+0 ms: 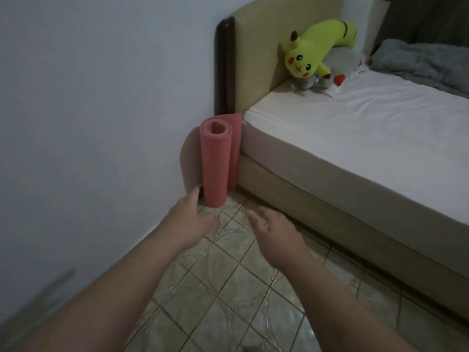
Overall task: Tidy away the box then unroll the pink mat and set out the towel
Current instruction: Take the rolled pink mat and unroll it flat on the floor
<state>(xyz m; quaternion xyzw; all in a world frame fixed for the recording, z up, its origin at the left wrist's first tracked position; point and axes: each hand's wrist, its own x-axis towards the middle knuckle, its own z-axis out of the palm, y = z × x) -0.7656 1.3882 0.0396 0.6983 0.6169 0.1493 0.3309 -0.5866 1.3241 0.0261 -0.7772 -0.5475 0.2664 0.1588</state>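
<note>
Reaching with straight fingers, both hands (193,222) near the upright pink mat (215,163).

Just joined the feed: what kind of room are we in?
Most likely a bedroom: a bed with a padded headboard, a plush toy on it, and a rolled pink mat upright in the corner.

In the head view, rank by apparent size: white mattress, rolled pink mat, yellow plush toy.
1. White mattress, by far the largest.
2. Rolled pink mat.
3. Yellow plush toy, which sits farther from the camera, so its rank against the mat is unsure.
</note>
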